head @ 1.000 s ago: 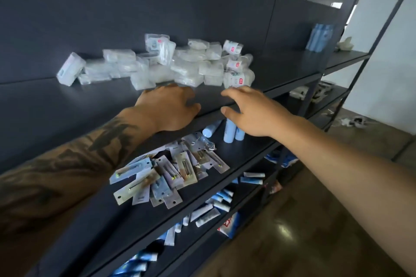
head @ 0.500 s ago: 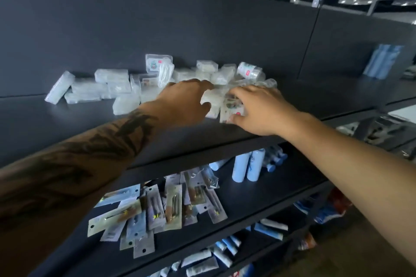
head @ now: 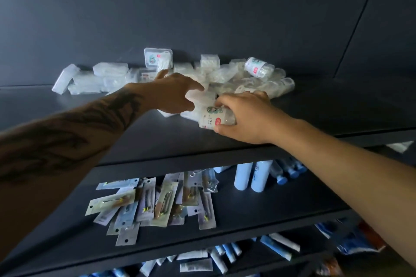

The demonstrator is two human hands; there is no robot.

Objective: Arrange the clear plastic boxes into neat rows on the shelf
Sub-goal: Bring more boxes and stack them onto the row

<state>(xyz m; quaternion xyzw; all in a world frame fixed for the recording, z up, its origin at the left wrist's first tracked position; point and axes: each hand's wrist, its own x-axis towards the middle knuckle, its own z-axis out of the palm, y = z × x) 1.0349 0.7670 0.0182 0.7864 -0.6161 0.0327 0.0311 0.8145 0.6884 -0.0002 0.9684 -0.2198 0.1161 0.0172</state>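
- Sorting step just starting: clear plastic boxes (head: pixel 171 78) lying in a loose heap on the shelf (head: pixel 337 108), directly beyond and between both hands; no rows formed yet.
- Right hand (head: pixel 249 117) gripping a labelled clear tub (head: pixel 213 117) at the near edge of the heap, fingers curled over its top, thumb under its near side.
- Left hand (head: pixel 174 92) reaching into the heap beside the right hand, forefinger stretched forward, thumb lowered toward a box; holding nothing as far as can be told, though contact under the palm is hidden.
- Second labelled tub (head: pixel 258 67) resting tilted on top of the heap, beyond the right hand.
- Next move, judged: pulling the gripped tub clear toward bare shelf to the right of the hands, setting it down square, then lining up boxes against it; needing a steady lift, since neighbouring boxes are leaning on one another.
- Against the earlier frames: both hands now further into the heap, right hand now closing round the tub rather than merely arriving at it; camera tilted higher.
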